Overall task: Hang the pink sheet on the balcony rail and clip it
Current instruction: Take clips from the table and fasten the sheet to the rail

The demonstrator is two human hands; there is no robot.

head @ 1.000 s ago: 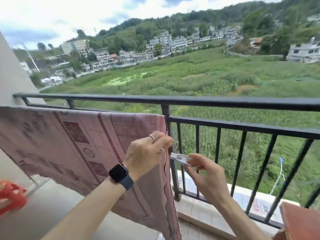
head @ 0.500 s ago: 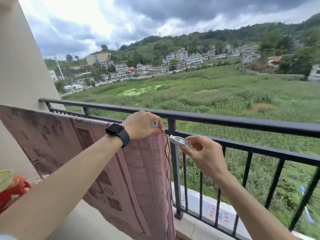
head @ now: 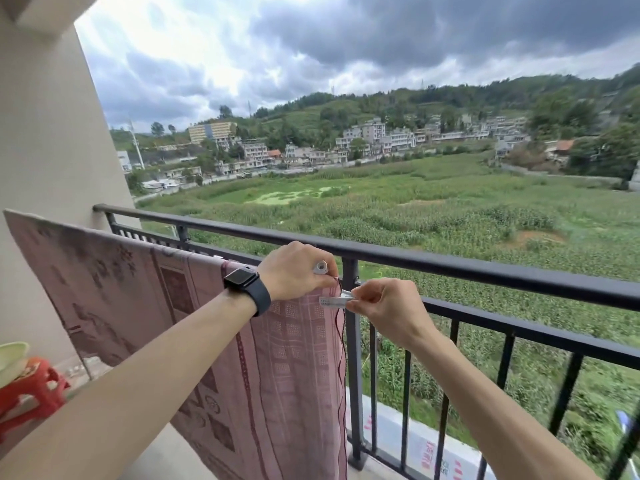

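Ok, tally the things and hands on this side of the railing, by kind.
Pink sheet: 1
White clip: 1
Hands: 2, left hand and right hand
Black watch: 1
Ring: 1
Red stool: 1
Green basin: 1
Total: 8

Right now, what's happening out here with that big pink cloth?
A person is pegging up laundry. The pink sheet hangs over the balcony rail. The left hand pinches the sheet's top corner, and the right hand holds a white clip at that same edge. I cannot tell whether the clip is biting the cloth yet.
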